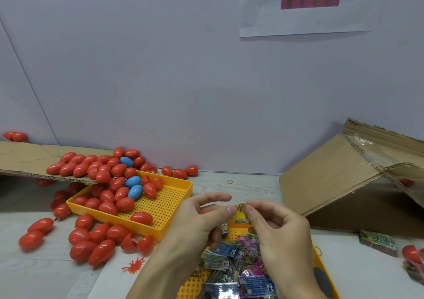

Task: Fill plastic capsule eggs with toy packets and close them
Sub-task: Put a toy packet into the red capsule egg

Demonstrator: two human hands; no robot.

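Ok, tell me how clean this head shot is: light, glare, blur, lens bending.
Head view: even, soft lighting with faint shadows under the yellow tray; small glare spots on the red eggs and the foil packets; both hands, left hand and right hand, and the pinched packet are slightly motion-soft; wide-angle bending bows the cardboard box and table edges.

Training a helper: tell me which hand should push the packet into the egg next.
Right, probably. Both hands pinch the packet, but the left hand also seems to hold a red egg, leaving the right hand freer.
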